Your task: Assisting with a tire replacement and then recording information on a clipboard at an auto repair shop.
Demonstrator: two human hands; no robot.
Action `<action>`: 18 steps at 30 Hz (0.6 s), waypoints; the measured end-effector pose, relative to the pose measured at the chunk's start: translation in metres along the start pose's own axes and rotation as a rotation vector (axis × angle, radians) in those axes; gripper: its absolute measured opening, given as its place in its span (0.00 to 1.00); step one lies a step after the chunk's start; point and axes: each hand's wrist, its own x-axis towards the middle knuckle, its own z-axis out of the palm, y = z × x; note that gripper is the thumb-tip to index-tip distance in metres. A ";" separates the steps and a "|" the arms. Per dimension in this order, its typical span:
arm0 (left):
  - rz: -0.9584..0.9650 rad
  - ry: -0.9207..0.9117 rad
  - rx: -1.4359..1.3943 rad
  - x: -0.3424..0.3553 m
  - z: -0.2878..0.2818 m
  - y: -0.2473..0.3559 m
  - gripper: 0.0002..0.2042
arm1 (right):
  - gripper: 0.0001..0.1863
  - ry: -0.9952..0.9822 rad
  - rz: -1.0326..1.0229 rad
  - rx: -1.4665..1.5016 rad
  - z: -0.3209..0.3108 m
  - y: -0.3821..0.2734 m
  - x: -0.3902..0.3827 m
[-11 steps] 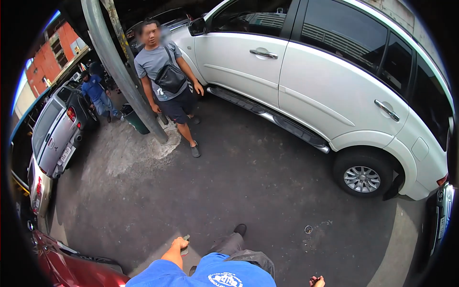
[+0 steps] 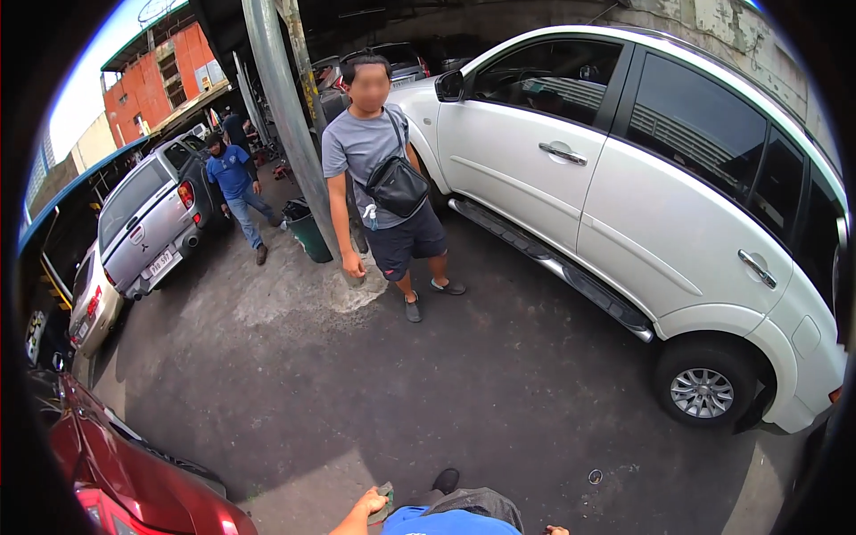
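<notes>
Left hand [image 2: 368, 502], at between six and seven o'clock: fingers curled around one edge of a limp, greenish-grey flat thing, apparently a cloth [image 2: 384, 510]. The grip looks closed on it, though the fingertips are too small to verify. Right hand [image 2: 557, 530], near five o'clock: mostly cut off by the lower edge – contents and closure cannot be told.

Surroundings: red car [image 2: 134, 473] at eight o'clock, white car [image 2: 624, 192] at two, person in a grey shirt [image 2: 357, 165] at between eleven and twelve, metal post [image 2: 283, 107] just beside them at eleven.

Risks, in my judgement: a slack left grip could let the cloth drop to the dark ground [image 2: 401, 383] and pick up grit. A wide arm swing could brush the red car – the nearer body. A small round object [image 2: 595, 477] at between four and five could catch a foot if overlooked.
</notes>
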 end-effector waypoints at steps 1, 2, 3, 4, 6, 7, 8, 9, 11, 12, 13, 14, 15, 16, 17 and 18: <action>0.032 0.027 -0.024 -0.002 -0.006 0.010 0.30 | 0.08 0.099 0.059 0.669 0.014 -0.037 0.017; 0.068 0.050 -0.043 -0.002 -0.014 0.020 0.29 | 0.07 0.082 0.042 0.866 -0.002 -0.061 0.026; 0.097 0.039 -0.076 0.002 -0.024 0.021 0.29 | 0.11 0.119 -0.076 0.783 -0.009 -0.097 0.032; 0.138 0.025 -0.115 0.010 -0.030 0.026 0.29 | 0.13 0.151 -0.194 0.554 -0.022 -0.129 0.037; 0.127 -0.007 -0.103 0.014 -0.050 0.034 0.30 | 0.17 0.176 -0.276 0.500 -0.041 -0.208 0.025; 0.122 -0.050 -0.077 0.016 -0.055 0.035 0.30 | 0.18 0.197 -0.344 0.488 -0.050 -0.233 0.017; 0.116 -0.006 -0.052 0.022 -0.057 0.034 0.32 | 0.19 0.190 -0.412 0.507 -0.057 -0.255 0.009; 0.103 -0.028 -0.050 0.033 -0.062 0.032 0.32 | 0.19 0.214 -0.450 0.447 -0.063 -0.281 -0.005; 0.094 -0.065 -0.035 0.048 -0.067 0.025 0.33 | 0.19 0.205 -0.525 0.476 -0.073 -0.325 -0.037; 0.119 -0.071 -0.043 0.054 -0.071 0.030 0.33 | 0.19 0.175 -0.561 0.561 -0.079 -0.339 -0.047; 0.135 -0.079 -0.054 0.058 -0.071 0.028 0.33 | 0.19 0.176 -0.585 0.626 -0.084 -0.356 -0.059; 0.124 -0.090 -0.041 0.062 -0.069 0.022 0.33 | 0.19 0.153 -0.620 0.674 -0.089 -0.376 -0.076; 0.153 -0.064 -0.057 0.074 -0.070 0.020 0.33 | 0.19 0.137 -0.644 0.700 -0.097 -0.395 -0.084; 0.189 -0.052 -0.066 0.080 -0.066 0.019 0.33 | 0.19 0.160 -0.686 0.697 -0.110 -0.409 -0.089; 0.207 -0.100 -0.063 0.079 -0.063 0.036 0.33 | 0.20 0.219 -0.676 0.692 -0.129 -0.423 -0.093; 0.224 -0.167 -0.036 0.068 -0.056 0.064 0.33 | 0.21 0.293 -0.657 0.692 -0.152 -0.439 -0.106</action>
